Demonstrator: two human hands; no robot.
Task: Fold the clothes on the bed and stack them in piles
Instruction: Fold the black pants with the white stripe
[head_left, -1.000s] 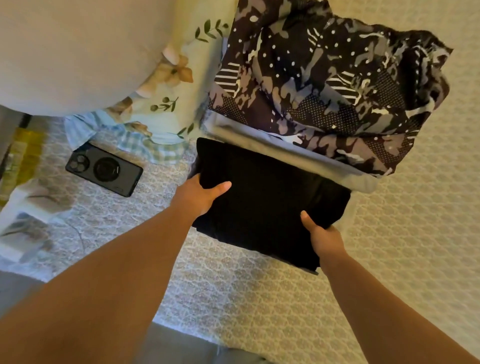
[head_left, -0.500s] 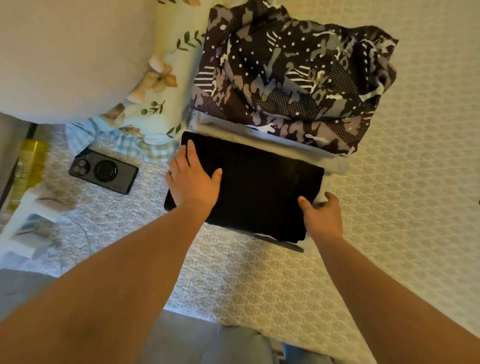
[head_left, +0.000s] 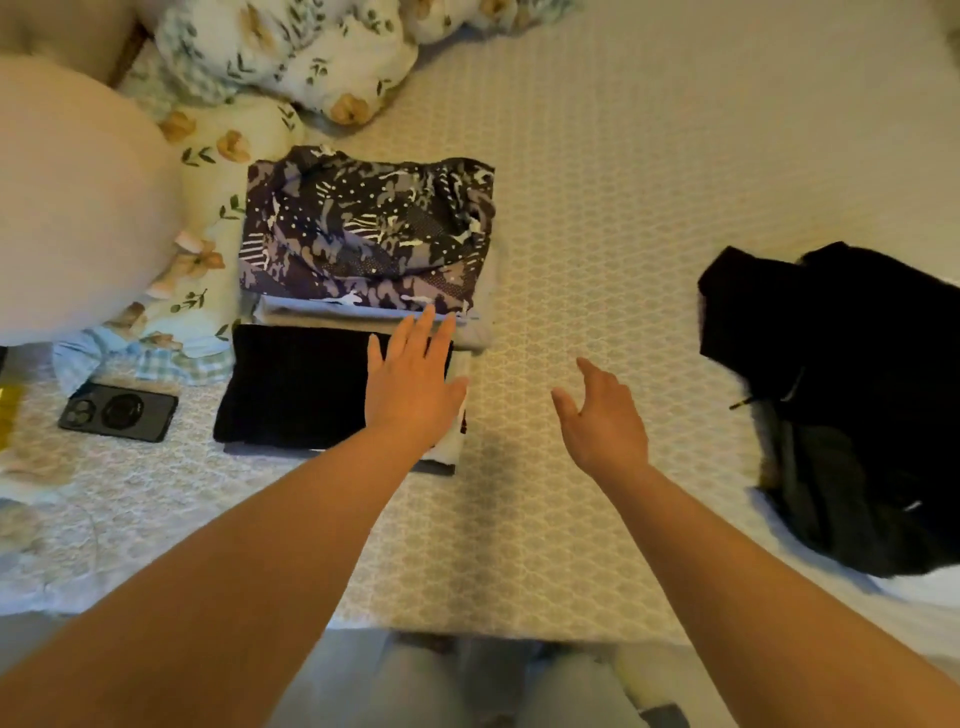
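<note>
A folded black garment lies on top of a small pile near the bed's front edge, with pale folded layers showing under its right side. My left hand rests flat on the garment's right end, fingers straight. Behind it sits a second pile topped by a folded dark patterned garment over grey folded cloth. My right hand hovers over the bare bedspread to the right, fingers loosely spread, holding nothing. A heap of unfolded dark clothes lies at the right.
The patterned cream bedspread covers the bed. A black phone lies left of the piles. Floral pillows and a large pale cushion crowd the back left. The bed's front edge runs close below my arms.
My right hand has let go of the black garment and moved right over the bedspread. My left hand slid to the garment's right end. The view pulled back, showing the dark heap.
</note>
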